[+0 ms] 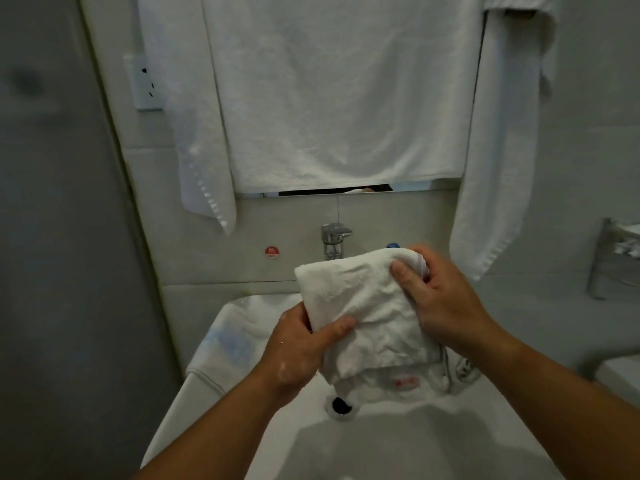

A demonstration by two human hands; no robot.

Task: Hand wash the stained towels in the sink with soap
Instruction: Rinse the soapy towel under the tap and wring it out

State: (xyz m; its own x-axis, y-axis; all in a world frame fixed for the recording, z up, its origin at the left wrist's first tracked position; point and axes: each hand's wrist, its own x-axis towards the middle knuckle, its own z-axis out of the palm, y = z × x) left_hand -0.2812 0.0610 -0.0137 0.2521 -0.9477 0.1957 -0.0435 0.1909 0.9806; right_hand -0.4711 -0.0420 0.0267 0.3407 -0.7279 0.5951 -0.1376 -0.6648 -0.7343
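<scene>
I hold a wet, crumpled white towel [363,306] above the white sink [398,441]. My left hand [298,351] grips its lower left edge, thumb on top, with soap suds on the back of the hand. My right hand [440,299] grips the upper right corner, fingers curled round the cloth. The towel's lower end, with a small red label [406,382], hangs down into the basin next to the dark drain hole [341,405]. A chrome tap [334,240] stands behind the towel.
Another white towel [225,344] lies over the sink's left rim. A large white towel [346,98] hangs over the mirror, its ends drooping at both sides. A wall socket [147,83] is at upper left, a chrome rack [616,261] at right. Red [272,251] and blue [392,245] stickers flank the tap.
</scene>
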